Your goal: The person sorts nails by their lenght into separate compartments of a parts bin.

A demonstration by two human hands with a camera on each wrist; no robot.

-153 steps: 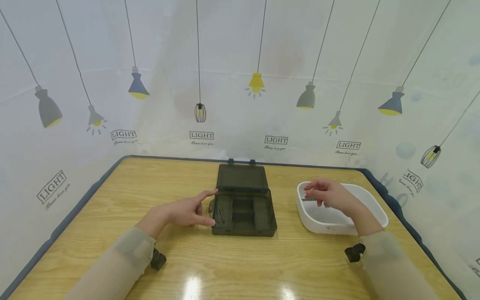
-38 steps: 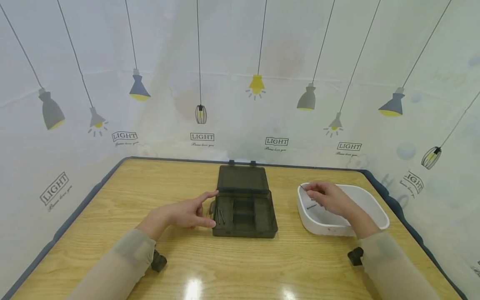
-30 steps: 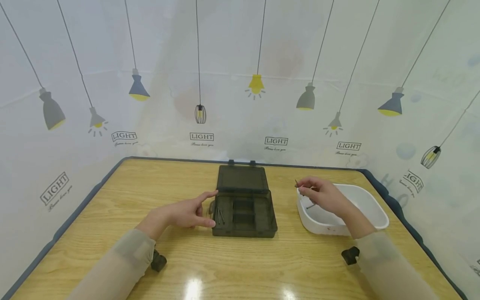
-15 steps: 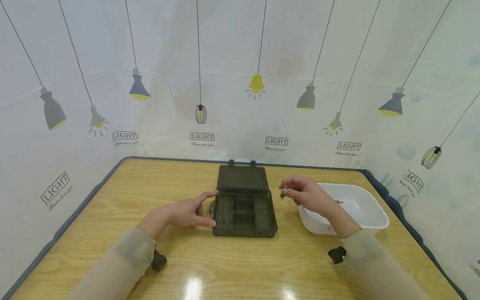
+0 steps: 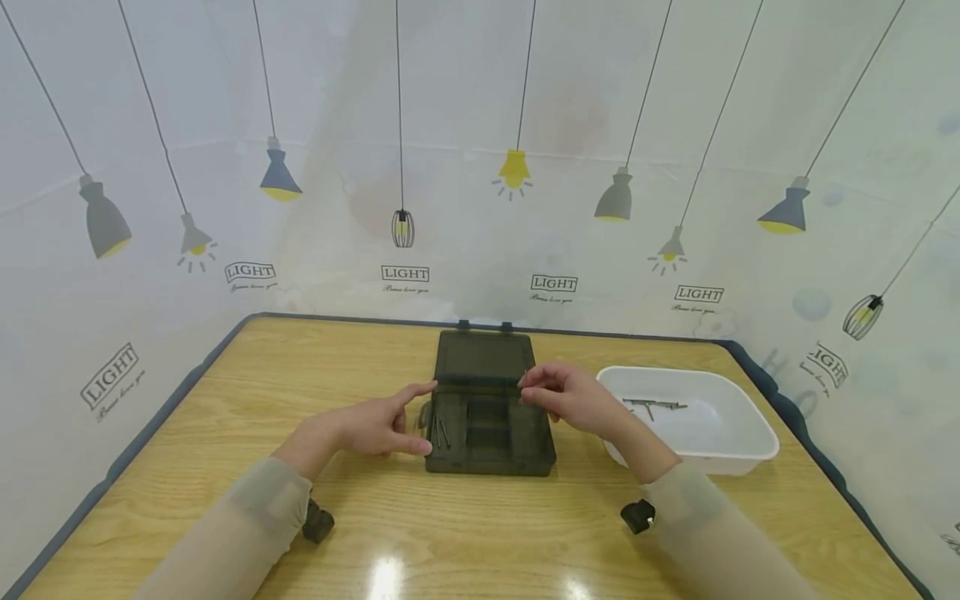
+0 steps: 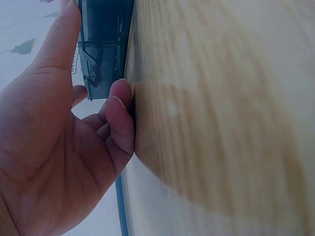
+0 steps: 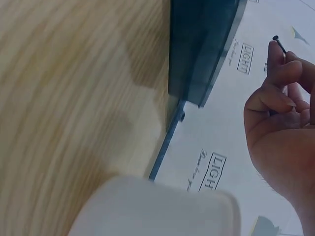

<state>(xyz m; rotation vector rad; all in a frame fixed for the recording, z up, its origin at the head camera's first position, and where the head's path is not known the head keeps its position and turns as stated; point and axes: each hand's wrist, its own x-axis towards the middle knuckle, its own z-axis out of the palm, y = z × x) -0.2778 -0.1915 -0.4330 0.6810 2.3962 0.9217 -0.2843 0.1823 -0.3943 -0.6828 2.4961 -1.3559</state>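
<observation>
A dark see-through compartment box (image 5: 491, 454) stands with its lid (image 5: 483, 354) raised at the back. Several screws (image 5: 441, 432) lie in its left compartment. My left hand (image 5: 367, 423) rests at the box's left side, index finger and thumb stretched out to its edge; in the left wrist view the other fingers curl against the table. My right hand (image 5: 577, 398) is above the right part of the box, pinching a screw (image 7: 279, 44) between thumb and fingertips. In the right wrist view the screw's head sticks out past the fingertips, while its lower part is hidden.
Right of the box stands a white tray (image 5: 738, 454) with several screws (image 5: 652, 404) on its floor. Behind the wooden table (image 5: 480, 533) hangs a pale printed backdrop (image 5: 465, 100). The box has a latch (image 6: 91, 73) on its left side.
My right hand has lifted a screw from the white tray and carried it left to above the box. The left hand and the box have stayed put.
</observation>
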